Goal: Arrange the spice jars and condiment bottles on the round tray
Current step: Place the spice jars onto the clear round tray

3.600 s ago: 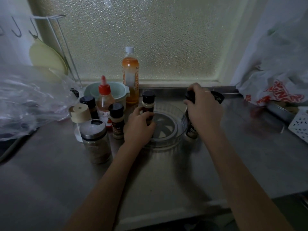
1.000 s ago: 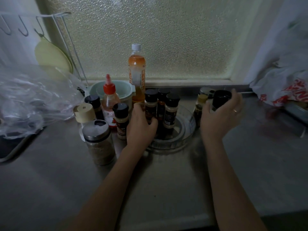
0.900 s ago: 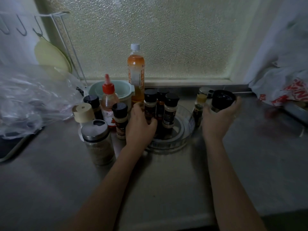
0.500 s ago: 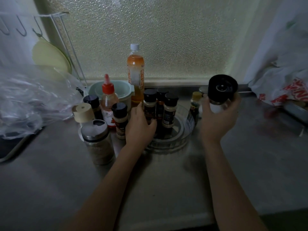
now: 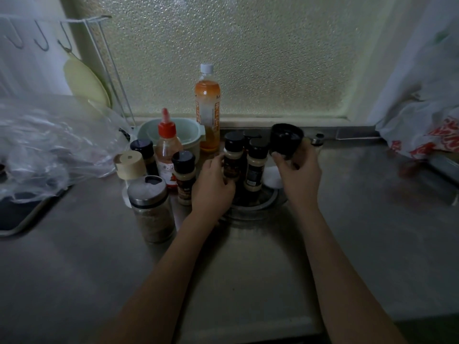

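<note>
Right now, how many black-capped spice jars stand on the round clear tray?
3: front-left jar by the left hand, front-right jar, rear jar mostly hidden. More may be hidden.

The tall bottle (image 5: pixel 207 108) is orange with a white cap. The squeeze bottle (image 5: pixel 167 155) has a red top. The jars (image 5: pixel 233 155) have black lids.

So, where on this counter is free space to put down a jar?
The counter is bare right of the right hand, up to the plastic bag, and across the near front. It is crowded left of the round tray, around the steel-lidded jar.
</note>
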Demonstrator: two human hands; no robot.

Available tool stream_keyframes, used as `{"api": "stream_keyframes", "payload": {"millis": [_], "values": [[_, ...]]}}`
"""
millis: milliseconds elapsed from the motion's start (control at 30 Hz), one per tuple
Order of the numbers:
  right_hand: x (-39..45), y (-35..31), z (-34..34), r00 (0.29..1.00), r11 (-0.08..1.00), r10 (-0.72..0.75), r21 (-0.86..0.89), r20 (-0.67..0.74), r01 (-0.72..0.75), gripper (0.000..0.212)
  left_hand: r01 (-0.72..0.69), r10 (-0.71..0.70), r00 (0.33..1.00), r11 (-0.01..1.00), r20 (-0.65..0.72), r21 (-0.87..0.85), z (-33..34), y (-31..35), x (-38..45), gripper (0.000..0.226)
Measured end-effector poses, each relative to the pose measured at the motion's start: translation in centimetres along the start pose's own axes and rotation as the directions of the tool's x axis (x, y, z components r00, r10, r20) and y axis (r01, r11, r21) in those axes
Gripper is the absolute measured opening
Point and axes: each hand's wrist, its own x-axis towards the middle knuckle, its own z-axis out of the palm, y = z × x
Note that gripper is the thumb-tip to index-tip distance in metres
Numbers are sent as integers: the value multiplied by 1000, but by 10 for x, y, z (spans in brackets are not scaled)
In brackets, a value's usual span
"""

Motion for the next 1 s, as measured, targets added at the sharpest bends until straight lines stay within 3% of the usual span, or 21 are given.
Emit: {"api": "stream_keyframes", "payload": {"millis": [133, 233, 300, 400, 500, 700, 800, 1000], "values": [[0, 0, -1, 1000, 1000, -29, 6, -13, 29, 41, -16, 14, 999, 999, -47, -30, -1, 3, -2, 43], [5, 3, -10, 989, 997, -72, -10, -133, 71, 30, -96, 94, 973, 995, -210, 1, -5, 6, -5, 33], [13, 10, -18, 977, 995, -75, -87, -200, 59, 33, -184, 216, 907, 975, -362, 121, -10, 8, -7, 24], [24, 25, -22, 980, 973, 52, -213, -193, -93, 50, -216, 340, 785, 934, -517, 286, -17, 5, -8, 20], [31, 34, -18, 976, 954, 198, -214, -86, -212, 57, -97, 216, 810, 966, -546, 239, -18, 4, -9, 39], [44, 48, -18, 973, 952, 231, -207, 6, -224, 66, -47, 44, 851, 999, -524, 8, -18, 5, -5, 58], [55, 55, -20, 970, 958, 241, -165, 30, -233, 67, -116, 70, 853, 992, -517, -58, -17, 6, -8, 61], [65, 59, -23, 978, 953, 207, -229, 19, -197, 61, -290, 189, 749, 955, -635, -57, -26, 7, 2, 46]]}}
